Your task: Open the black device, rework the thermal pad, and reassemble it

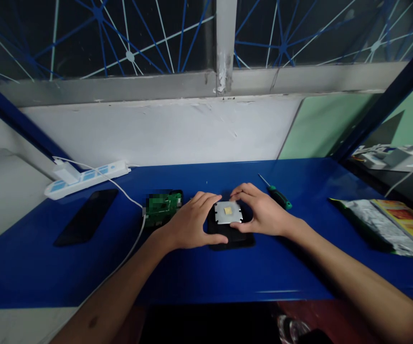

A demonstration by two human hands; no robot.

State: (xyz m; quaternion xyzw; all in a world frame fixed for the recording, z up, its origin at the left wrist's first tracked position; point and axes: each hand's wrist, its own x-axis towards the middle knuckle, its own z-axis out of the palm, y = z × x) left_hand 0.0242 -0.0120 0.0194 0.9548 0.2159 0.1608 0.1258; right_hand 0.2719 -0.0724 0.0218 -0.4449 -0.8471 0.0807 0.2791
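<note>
Seating a silver plate (228, 212) onto the black case (232, 236) at desk (206, 272) centre: left hand (192, 222) grips its nine-o'clock edge, right hand (260, 212) its three-o'clock edge. Likely next: press evenly, keeping corners aligned; screwdriver (276, 192) at one o'clock.

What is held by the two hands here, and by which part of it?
Both the left hand and right hand grip the silver plate by its side edges, over the black case.
</note>
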